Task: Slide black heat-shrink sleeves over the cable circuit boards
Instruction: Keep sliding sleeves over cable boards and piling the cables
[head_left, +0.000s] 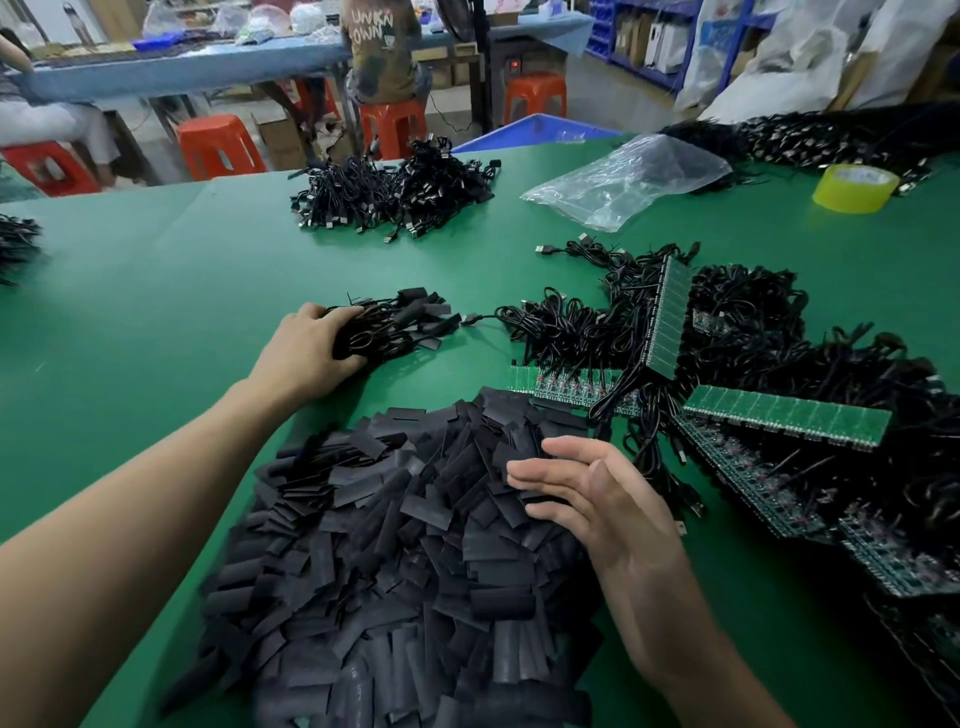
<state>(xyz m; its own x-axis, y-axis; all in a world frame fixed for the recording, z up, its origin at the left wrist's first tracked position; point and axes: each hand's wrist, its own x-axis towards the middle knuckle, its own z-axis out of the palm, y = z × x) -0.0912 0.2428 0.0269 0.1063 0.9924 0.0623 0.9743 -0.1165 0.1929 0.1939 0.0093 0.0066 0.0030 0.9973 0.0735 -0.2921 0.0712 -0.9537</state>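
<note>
A big heap of flat black heat-shrink sleeves (395, 551) lies on the green table (156, 291) right in front of me. My right hand (597, 499) rests on the heap's right side, fingers straight and pointing left. My left hand (306, 351) grips a small bundle of black cables (395, 325) whose boards wear sleeves, just beyond the heap. To the right lie green circuit board panels (784, 415) with tangled black cables (737, 332) soldered to them.
A second pile of finished black cables (395, 189) sits at the table's far side. A clear plastic bag (628, 179) and a yellow tape roll (854, 187) lie far right. A person sits on an orange stool (392, 122) at another bench behind.
</note>
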